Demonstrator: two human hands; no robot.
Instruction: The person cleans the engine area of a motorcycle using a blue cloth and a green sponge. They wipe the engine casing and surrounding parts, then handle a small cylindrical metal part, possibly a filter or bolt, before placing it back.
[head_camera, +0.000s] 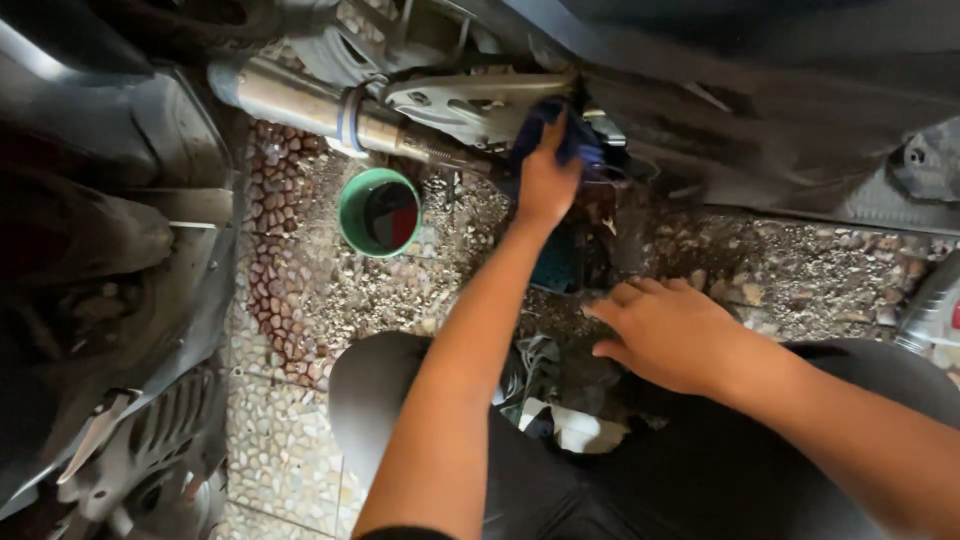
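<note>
My left hand (545, 180) reaches up and presses a dark blue cloth (575, 135) against the underside of a motorcycle, just below a silver metal bracket (470, 100). The fingers are closed around the cloth. My right hand (665, 335) rests low on the pebbled floor (800, 270) with its fingers spread and pointing left. It holds nothing. A teal object (553, 265) lies between the two hands, partly hidden by my left forearm.
A green cup (378, 212) with dark liquid stands on the floor left of my left hand. Above it runs a chrome exhaust pipe (300, 100). Crumpled rags (565, 425) lie by my knees. A grey bottle (935, 305) is at the right edge, and dark bodywork (110, 280) fills the left.
</note>
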